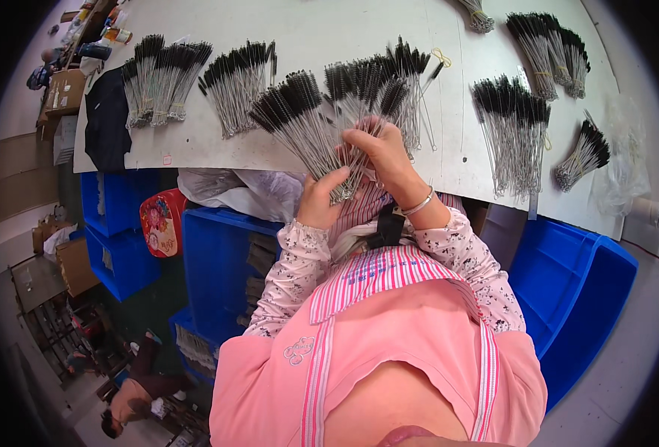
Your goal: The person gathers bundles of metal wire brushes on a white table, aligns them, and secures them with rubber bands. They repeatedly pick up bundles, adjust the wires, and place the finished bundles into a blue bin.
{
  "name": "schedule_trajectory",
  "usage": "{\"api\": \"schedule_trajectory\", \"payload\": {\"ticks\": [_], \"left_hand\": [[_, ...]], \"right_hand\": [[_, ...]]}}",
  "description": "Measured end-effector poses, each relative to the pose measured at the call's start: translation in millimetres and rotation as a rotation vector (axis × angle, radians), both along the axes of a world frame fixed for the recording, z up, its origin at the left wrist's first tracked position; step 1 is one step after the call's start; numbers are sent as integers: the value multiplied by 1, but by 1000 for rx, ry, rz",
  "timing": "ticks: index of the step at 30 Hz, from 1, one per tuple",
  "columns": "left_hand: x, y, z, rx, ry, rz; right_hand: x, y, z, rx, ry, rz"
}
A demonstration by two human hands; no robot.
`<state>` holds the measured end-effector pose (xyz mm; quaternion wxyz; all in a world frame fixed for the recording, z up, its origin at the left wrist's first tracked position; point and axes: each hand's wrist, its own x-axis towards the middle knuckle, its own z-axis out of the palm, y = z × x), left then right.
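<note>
Above the table's near edge I hold a fanned bunch of thin wire tube brushes [294, 112], with black bristle heads pointing away and looped wire ends toward me. My left hand [320, 200] is closed around the wire stems near the looped ends. Fingers bent, my right hand [384, 153] grips stems on the right side of the bunch; its fingertips are partly hidden among the wires. Just beyond, more loose brushes [411, 63] lie on the table, partly covered by the bunch.
Brush piles lie on the white table [307, 22]: left piles [164, 78], a middle pile [236, 89], right piles [512, 134] and a small bundle [584, 155]. A yellow band [441, 57] lies far off. Blue crates [560, 283] flank me. A person [132, 395] is at lower left.
</note>
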<state>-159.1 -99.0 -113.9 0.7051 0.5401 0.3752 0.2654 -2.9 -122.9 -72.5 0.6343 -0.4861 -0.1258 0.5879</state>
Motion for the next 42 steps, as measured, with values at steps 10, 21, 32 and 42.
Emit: {"api": "schedule_trajectory", "payload": {"ticks": [10,21,32,42], "left_hand": [[5,-1,28,-399,-240,107],[3,6,36,-169,-123,3],[12,-1,40,-146,-178,19],[16,-8,35,-273,-138,120]], "right_hand": [[3,-2,12,-68,226,12],[2,-1,5,90,86,-67],[10,-4,8,9,68,9],[4,0,11,51,78,-16]]}}
